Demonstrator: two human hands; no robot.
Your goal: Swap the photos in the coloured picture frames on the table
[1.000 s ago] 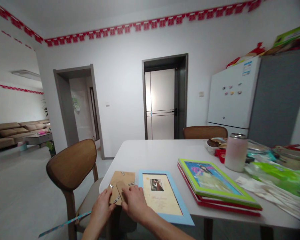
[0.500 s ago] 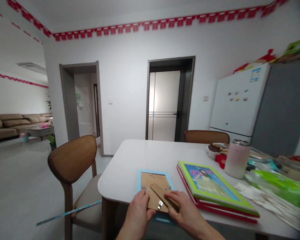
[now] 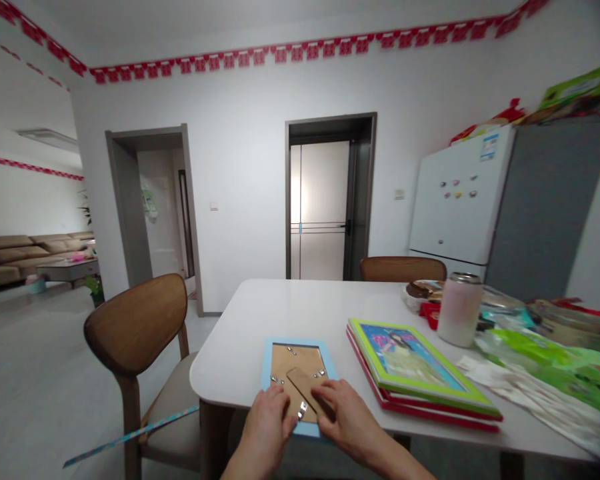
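Note:
A light blue picture frame [image 3: 269, 357] lies face down at the table's front edge, its brown backing board [image 3: 300, 358] seated inside the rim. Metal clips sit around the board, and a brown stand flap [image 3: 300, 381] slants across it. My left hand [image 3: 266, 420] rests on the lower left of the frame, fingers bent over the board. On the lower right, my right hand [image 3: 347, 417] has its fingers on the board beside the flap, thumb near the bottom edge.
Right of my hands lies a stack of green and red picture frames [image 3: 420, 363]. Behind it stand a pink and white bottle [image 3: 460, 310], green packaging [image 3: 555, 363] and white cloth [image 3: 520, 397]. A wooden chair [image 3: 140, 320] stands left of the white table [image 3: 280, 303].
The backing board now sits lower inside the frame, and the blue bottom rim shows. Both hands have shifted slightly with it. The whole view has swung a little to the right.

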